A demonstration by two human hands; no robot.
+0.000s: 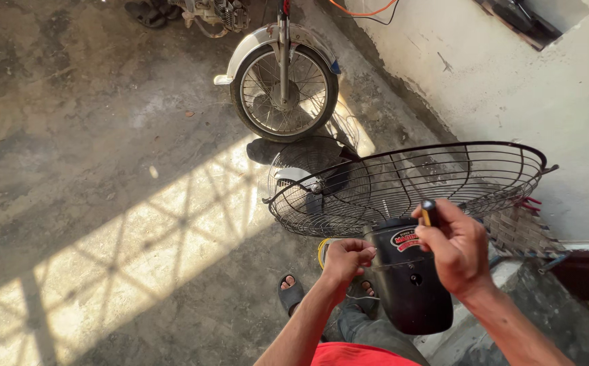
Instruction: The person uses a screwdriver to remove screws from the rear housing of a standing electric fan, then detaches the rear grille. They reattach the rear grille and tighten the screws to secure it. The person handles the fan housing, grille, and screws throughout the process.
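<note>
A large fan lies tilted in front of me, its black wire guard (443, 177) facing up and its black motor housing (409, 285) toward me. My right hand (458, 249) is closed around a tool with a yellow and black handle (428, 213), held upright above the housing's top. My left hand (346, 259) is curled against the left side of the housing, fingers closed; whether it grips anything there is unclear. My feet in dark sandals (290, 294) show below on the concrete floor.
A motorbike's front wheel (285, 89) with a white mudguard stands ahead. A second fan guard (302, 177) lies on the floor behind the wire guard. A white wall (511, 88) runs along the right, with a low ledge (504, 274) beneath it.
</note>
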